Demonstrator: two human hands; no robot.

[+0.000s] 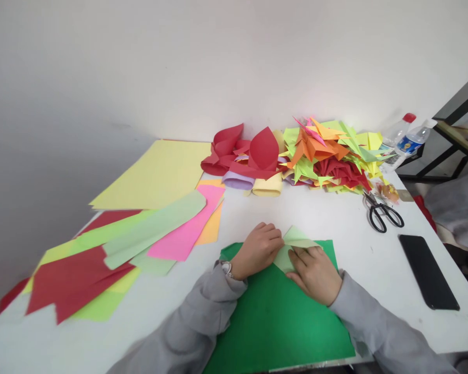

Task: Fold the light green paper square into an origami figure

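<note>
A small pale green folded paper (294, 243) lies on a large dark green sheet (281, 317) at the table's near edge. My left hand (257, 249) is curled, its fingertips pinching the folded paper's left side. From the right, my right hand (315, 272) presses down on the same paper with fingers bent over it. Both arms wear grey sleeves, and a watch shows on the left wrist.
Loose coloured sheets (140, 228) spread over the table's left. A heap of folded paper shapes (320, 153) and red curled pieces (242, 153) sits at the back. Scissors (382, 213), a black phone (428, 271) and two bottles (407, 137) are on the right.
</note>
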